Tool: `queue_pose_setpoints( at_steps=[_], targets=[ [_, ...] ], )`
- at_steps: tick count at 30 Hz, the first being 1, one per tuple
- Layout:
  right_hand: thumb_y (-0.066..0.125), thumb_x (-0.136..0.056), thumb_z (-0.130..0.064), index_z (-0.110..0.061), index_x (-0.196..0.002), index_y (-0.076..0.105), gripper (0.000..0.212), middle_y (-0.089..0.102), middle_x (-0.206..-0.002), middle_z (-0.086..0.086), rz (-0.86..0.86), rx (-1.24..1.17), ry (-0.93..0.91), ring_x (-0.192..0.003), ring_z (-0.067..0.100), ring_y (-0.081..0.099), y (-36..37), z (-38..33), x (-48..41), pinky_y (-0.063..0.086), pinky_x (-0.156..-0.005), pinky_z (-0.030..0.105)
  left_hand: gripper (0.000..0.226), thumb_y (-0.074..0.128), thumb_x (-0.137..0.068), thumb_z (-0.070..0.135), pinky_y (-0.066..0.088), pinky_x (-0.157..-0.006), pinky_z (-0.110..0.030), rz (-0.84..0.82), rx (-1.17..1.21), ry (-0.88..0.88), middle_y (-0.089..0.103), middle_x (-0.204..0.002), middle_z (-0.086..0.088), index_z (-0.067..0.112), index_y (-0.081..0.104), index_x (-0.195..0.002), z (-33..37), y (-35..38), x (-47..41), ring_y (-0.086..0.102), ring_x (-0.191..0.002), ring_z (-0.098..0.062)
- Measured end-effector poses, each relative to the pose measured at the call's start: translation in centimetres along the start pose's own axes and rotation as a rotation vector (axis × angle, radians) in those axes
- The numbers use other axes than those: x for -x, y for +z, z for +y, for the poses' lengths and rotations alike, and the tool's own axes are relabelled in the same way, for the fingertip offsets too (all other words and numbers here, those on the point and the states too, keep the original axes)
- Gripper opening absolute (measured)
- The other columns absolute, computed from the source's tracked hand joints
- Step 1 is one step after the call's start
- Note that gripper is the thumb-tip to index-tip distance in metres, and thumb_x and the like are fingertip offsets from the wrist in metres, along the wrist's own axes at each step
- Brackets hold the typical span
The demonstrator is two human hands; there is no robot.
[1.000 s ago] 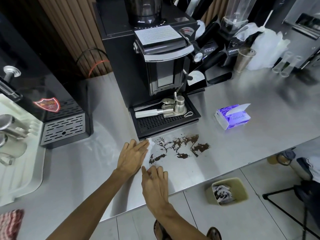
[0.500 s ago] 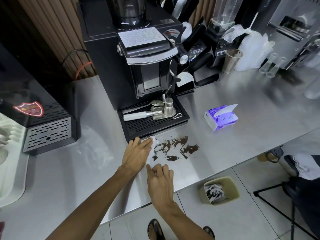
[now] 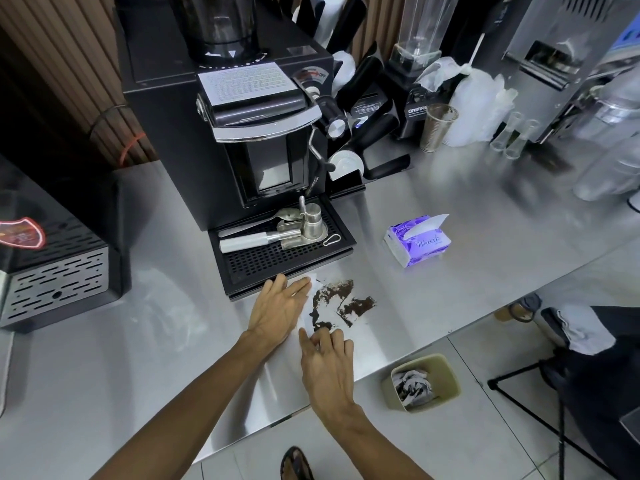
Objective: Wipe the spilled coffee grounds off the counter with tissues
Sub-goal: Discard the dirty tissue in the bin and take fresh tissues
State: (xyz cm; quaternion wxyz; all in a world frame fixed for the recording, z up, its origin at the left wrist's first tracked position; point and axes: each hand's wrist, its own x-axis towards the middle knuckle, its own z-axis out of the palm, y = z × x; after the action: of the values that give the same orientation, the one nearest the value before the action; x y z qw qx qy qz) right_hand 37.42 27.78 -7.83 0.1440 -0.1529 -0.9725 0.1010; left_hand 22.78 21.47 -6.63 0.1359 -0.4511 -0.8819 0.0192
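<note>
Dark brown coffee grounds (image 3: 341,301) lie in smeared patches on the brushed steel counter (image 3: 450,278), touching a thin white tissue (image 3: 305,315). The left hand (image 3: 277,306) presses the tissue flat with straight fingers. The right hand (image 3: 327,367), fingers loosely bent, touches its near edge.

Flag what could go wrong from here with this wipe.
The coffee grounds lie near the front edge of the counter; a sweep by the left hand and right hand on the tissue could send them onto the floor, missing the bin. Grounds could also slip under the drip tray beside the tissue.
</note>
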Motion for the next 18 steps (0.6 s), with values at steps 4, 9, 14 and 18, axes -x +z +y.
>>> queue_pose_setpoints(
  at_steps=[4,9,14,18],
  targets=[
    [0.079,-0.061,-0.009,-0.02,-0.112,0.069,0.053,0.057,-0.081,-0.001,0.01,0.003,0.014,-0.075,0.02,0.047,-0.4,1.0,-0.2,0.037,-0.061,0.033,0.033,0.069,-0.087,0.028,0.036,-0.066,-0.031,-0.014,0.013,0.016,0.064,-0.118,0.017,0.024,0.065,-0.119,0.5,0.1,-0.8,0.039,-0.08,-0.017],
    [0.072,-0.07,-0.008,-0.026,-0.107,0.066,0.041,0.055,-0.085,-0.003,0.012,0.013,0.027,-0.077,0.02,0.042,-0.7,3.1,-0.5,0.026,-0.064,0.031,0.028,0.06,-0.093,0.028,0.038,-0.066,-0.03,-0.02,0.076,0.019,0.065,-0.119,0.016,0.025,0.065,-0.121,0.7,0.2,-1.2,0.041,-0.08,-0.017],
    [0.076,-0.078,-0.018,-0.035,-0.101,0.068,0.03,0.056,-0.086,-0.01,-0.028,-0.002,0.061,-0.077,0.018,0.039,-1.1,5.8,-1.0,0.023,-0.065,0.031,0.023,0.061,-0.093,0.031,0.04,-0.066,-0.031,0.008,0.145,0.001,0.067,-0.116,0.019,0.028,0.07,-0.114,1.2,0.0,-1.1,0.04,-0.08,-0.015],
    [0.081,-0.076,-0.019,-0.034,-0.098,0.072,0.029,0.062,-0.087,-0.009,0.034,-0.055,0.047,-0.075,0.02,0.044,-1.7,7.5,-1.3,0.03,-0.061,0.032,0.023,0.064,-0.091,0.033,0.04,-0.066,-0.03,0.049,0.245,-0.021,0.066,-0.118,0.02,0.028,0.072,-0.112,1.5,0.2,-0.9,0.039,-0.081,-0.014]
  ],
)
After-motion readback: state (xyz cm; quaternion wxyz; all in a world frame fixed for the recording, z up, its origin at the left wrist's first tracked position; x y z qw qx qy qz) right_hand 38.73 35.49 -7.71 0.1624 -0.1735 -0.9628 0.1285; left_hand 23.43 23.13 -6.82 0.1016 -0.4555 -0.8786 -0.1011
